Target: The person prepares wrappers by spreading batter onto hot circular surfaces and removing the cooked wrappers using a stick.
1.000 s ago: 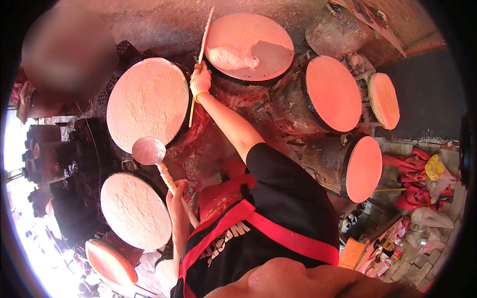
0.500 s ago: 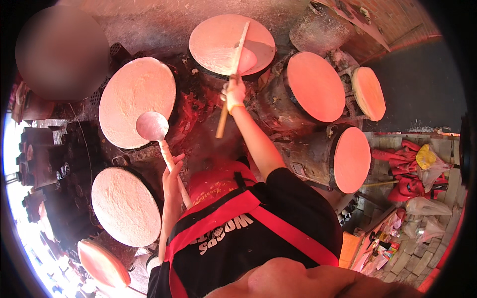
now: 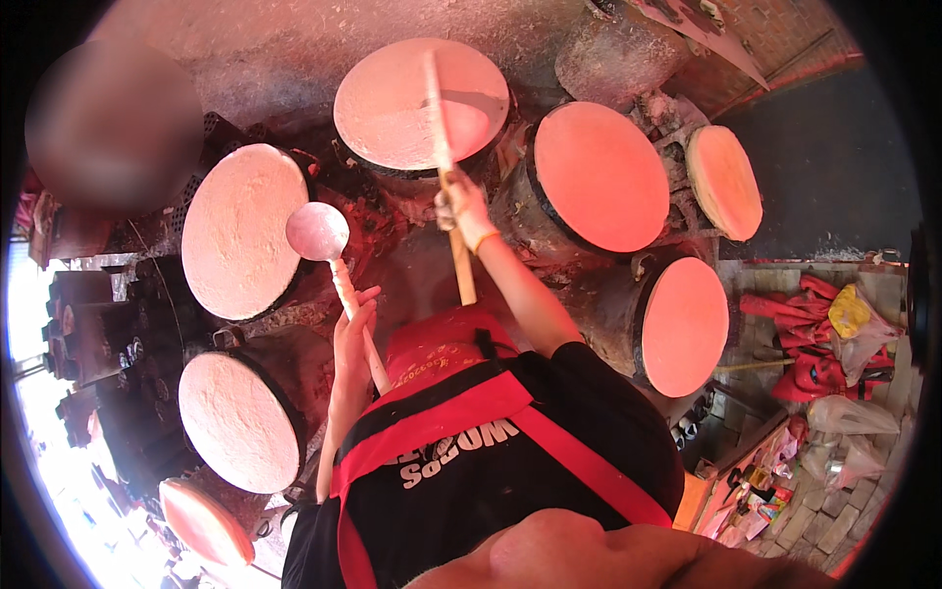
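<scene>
Dark cylinders stood stacked at the left of the frame, with glaring light along their outer side and a thin wire hanging in front of them. A stained wall ran across the top. At the upper right, a flat sheet slanted near a brick surface, above a broad dark panel. Below that panel, at the right, red bundles lay beside a yellow one in clear wrapping, with crumpled transparent bags just under them. Paving bricks covered the lower right, next to small colourful packages and an orange panel.
</scene>
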### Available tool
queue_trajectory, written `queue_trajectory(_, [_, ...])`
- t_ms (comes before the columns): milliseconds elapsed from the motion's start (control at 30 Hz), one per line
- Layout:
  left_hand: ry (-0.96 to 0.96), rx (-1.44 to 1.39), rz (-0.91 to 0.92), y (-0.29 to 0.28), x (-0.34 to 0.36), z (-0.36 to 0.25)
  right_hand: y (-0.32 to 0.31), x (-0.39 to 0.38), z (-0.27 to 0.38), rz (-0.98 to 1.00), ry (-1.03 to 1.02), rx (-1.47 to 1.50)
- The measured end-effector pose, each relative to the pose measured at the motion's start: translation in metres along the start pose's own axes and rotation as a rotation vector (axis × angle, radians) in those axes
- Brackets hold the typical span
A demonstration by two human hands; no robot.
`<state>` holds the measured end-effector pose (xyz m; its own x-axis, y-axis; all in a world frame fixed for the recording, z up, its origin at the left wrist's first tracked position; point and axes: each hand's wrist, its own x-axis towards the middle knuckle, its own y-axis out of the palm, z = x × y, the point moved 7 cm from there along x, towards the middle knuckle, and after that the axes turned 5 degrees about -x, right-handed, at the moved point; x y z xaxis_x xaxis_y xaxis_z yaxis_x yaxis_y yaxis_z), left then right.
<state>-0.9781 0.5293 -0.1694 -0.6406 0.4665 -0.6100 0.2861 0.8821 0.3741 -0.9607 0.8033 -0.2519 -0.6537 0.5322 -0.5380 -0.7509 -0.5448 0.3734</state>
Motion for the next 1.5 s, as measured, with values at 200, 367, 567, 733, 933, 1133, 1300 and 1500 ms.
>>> queue_trajectory(200, [-0.002,0.017,-0.020,0.044,0.009,0.010,-0.084,0.004,-0.005,0.231,0.168,-0.194])
queue_trajectory(367, [0.008,0.022,-0.073,0.066,0.008,0.026,-0.126,0.034,0.065,0.146,0.075,-0.246])
queue_trajectory(567, [-0.070,0.023,-0.104,0.085,0.019,0.040,-0.055,0.067,0.088,0.137,-0.042,-0.448])
queue_trajectory(733, [-0.036,0.019,0.022,0.086,0.025,0.024,-0.077,0.033,0.085,0.079,-0.171,-0.154])
queue_trajectory(933, [-0.050,-0.029,0.075,0.091,0.044,0.006,-0.033,0.007,0.059,0.160,-0.034,-0.209])
queue_trajectory(1133, [-0.089,-0.003,0.120,0.085,0.054,0.002,-0.091,0.017,0.064,-0.278,-0.267,-0.187])
queue_trajectory(1300, [-0.177,-0.007,0.201,0.089,0.061,0.003,-0.076,0.042,0.077,-0.033,-0.191,-0.285])
queue_trajectory(1500, [-0.162,0.081,0.206,0.094,0.103,-0.005,-0.091,0.037,0.083,0.022,-0.183,-0.406])
